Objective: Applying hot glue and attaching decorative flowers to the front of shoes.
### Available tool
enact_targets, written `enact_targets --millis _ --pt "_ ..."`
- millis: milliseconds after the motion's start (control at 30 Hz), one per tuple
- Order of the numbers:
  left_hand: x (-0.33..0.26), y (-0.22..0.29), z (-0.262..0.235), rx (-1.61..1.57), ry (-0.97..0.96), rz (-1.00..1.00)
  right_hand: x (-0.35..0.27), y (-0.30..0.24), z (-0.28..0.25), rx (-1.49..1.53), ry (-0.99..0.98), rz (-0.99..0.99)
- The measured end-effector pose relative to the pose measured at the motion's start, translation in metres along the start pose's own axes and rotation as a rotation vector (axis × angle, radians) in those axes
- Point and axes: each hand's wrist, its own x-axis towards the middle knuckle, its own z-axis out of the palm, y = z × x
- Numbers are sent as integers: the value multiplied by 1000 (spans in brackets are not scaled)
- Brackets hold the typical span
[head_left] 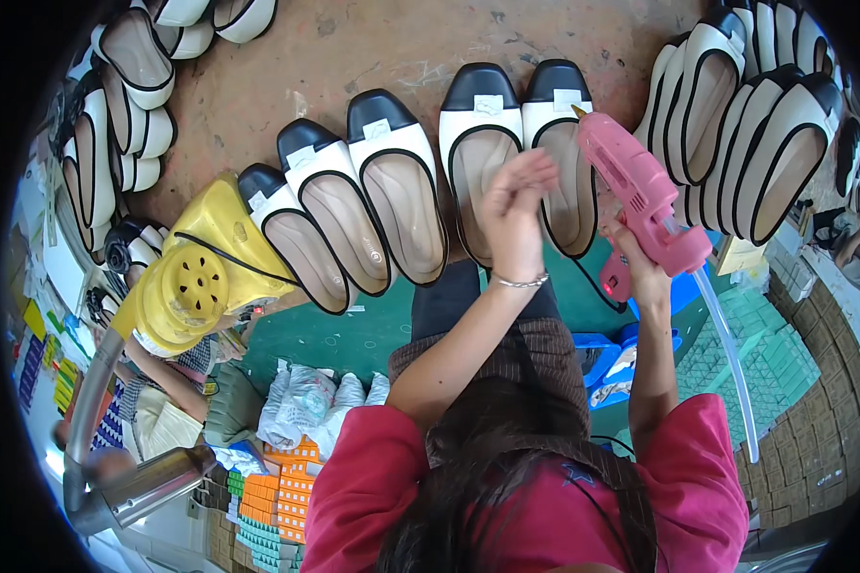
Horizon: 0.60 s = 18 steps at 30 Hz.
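Observation:
My right hand (640, 260) grips the handle of a pink hot glue gun (631, 177), with a long clear glue stick (731, 358) trailing from its back. The nozzle sits at the pale patch on the black toe of a white flat shoe (575, 205). Over this shoe and the matching flat (473, 158) beside it hovers my left hand (518, 205), slightly blurred, its fingers apart and holding nothing. Further left stand three more such flats (420, 224), toes pointing away, each with a pale patch at the toe.
Left of the shoes stands a yellow machine housing (210, 239) with a metal pipe (96, 411). Stacked flats crowd the far right (784, 153) and far left (134, 57) of the worn brown table (354, 48). Another person's arm (167, 377) shows at lower left, beside wrapped white bundles (301, 401).

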Motion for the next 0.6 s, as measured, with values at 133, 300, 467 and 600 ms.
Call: enact_targets --millis 133,300,467,600 --pt "9 -13 21 -97 -3 -163 5 21 2 -75 30 -59" --pt "26 -20 29 -147 -85 -150 8 25 3 -96 55 -88" --pt "25 -20 30 -145 -76 -170 9 26 -5 -109 11 -85" --pt "24 -23 31 -141 -81 -183 9 28 -9 -160 16 -26"
